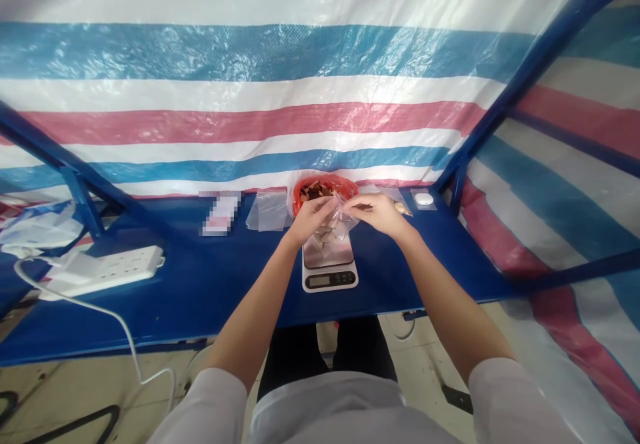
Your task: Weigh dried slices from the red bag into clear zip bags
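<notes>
Over the digital kitchen scale (330,281), a clear plastic bag (334,221) held between two hands

Directly above the scale's steel platform (327,252), the left hand (307,221) has its fingers pressed together and curled around one side of the bag. The right hand (377,214) comes in from the other side, pinching the bag's upper edge between thumb and fingertips. Held from both sides like this, the bag appears to be kept spread at the top, with its weight centred over the platform. Whether its lower end touches the platform, I cannot tell.

The bag is thin, creased and glossy, with pale, flaky pieces (324,239) gathered low inside it; they are too small to identify. Behind the scale, a red bowl (325,187) holds a heap of curled brown pieces (317,191), placed within easy reach of both hands. Behind and to the right of the scale, a few tan pieces (403,209) lie on clear plastic, with a small round white object (423,199) just beyond them. To the left of the scale lie a flat clear bag (270,211) and a blurred card (220,212), and farther left a white power strip (103,271). All of these rest on a blue table (165,324).
</notes>
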`<act>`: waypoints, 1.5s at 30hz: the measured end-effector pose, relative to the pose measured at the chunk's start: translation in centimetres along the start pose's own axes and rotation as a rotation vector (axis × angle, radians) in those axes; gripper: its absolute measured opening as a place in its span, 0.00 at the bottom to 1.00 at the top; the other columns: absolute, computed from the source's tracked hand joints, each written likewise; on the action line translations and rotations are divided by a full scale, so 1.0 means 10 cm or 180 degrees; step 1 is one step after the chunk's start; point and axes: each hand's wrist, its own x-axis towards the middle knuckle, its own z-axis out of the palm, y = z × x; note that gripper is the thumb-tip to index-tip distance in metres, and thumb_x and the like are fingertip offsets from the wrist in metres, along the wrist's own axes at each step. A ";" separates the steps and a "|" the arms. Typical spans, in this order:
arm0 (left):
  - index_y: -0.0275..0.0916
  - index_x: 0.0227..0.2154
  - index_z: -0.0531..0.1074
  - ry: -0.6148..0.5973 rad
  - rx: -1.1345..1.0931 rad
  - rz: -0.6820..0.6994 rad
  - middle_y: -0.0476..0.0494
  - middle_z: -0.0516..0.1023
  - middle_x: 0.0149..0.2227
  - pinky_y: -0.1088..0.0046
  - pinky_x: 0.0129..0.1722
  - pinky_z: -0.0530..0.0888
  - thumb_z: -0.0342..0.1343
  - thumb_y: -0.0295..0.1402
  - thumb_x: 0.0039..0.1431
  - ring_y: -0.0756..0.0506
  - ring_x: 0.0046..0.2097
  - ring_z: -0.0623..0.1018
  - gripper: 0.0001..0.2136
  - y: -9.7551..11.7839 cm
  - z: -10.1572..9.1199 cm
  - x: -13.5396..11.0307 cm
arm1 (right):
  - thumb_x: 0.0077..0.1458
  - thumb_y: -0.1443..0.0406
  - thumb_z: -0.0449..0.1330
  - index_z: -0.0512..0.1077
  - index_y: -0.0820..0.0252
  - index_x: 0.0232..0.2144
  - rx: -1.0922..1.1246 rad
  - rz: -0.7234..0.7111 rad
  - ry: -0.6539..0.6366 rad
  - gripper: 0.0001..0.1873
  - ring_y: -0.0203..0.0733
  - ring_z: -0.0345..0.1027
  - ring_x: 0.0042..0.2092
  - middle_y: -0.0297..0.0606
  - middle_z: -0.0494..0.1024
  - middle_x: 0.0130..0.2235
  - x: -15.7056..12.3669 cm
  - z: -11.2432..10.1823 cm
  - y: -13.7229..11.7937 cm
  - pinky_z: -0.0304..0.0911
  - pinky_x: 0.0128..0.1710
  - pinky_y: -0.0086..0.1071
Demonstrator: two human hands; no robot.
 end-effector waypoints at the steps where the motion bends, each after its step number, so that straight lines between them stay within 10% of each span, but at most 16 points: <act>1: 0.37 0.42 0.79 0.0016 -0.0215 -0.0058 0.43 0.82 0.38 0.68 0.36 0.79 0.59 0.50 0.56 0.43 0.38 0.80 0.21 -0.01 0.01 0.00 | 0.55 0.59 0.62 0.81 0.54 0.33 0.0075 0.0015 0.0006 0.09 0.44 0.78 0.38 0.35 0.84 0.37 0.00 -0.01 0.01 0.73 0.42 0.37; 8: 0.36 0.32 0.77 0.0724 -0.1225 -0.0011 0.45 0.81 0.32 0.68 0.37 0.79 0.67 0.46 0.49 0.47 0.33 0.79 0.17 -0.10 0.21 -0.09 | 0.47 0.53 0.69 0.80 0.55 0.39 0.1060 0.0471 0.0794 0.19 0.45 0.77 0.45 0.37 0.82 0.45 -0.13 0.06 0.23 0.74 0.46 0.39; 14: 0.37 0.31 0.74 0.1289 -0.1629 -0.0228 0.46 0.80 0.30 0.72 0.32 0.77 0.70 0.46 0.43 0.47 0.33 0.79 0.19 0.05 0.38 -0.28 | 0.41 0.48 0.72 0.80 0.58 0.32 0.2027 0.1297 0.0949 0.22 0.41 0.77 0.32 0.36 0.82 0.32 -0.25 0.24 0.31 0.76 0.29 0.32; 45: 0.37 0.26 0.78 0.1034 -0.1386 -0.0032 0.48 0.80 0.25 0.75 0.30 0.75 0.70 0.38 0.46 0.51 0.26 0.77 0.10 -0.66 -0.23 -0.04 | 0.37 0.52 0.73 0.78 0.57 0.26 0.2416 0.1596 0.1199 0.17 0.37 0.71 0.25 0.33 0.79 0.25 0.07 0.75 0.77 0.70 0.23 0.29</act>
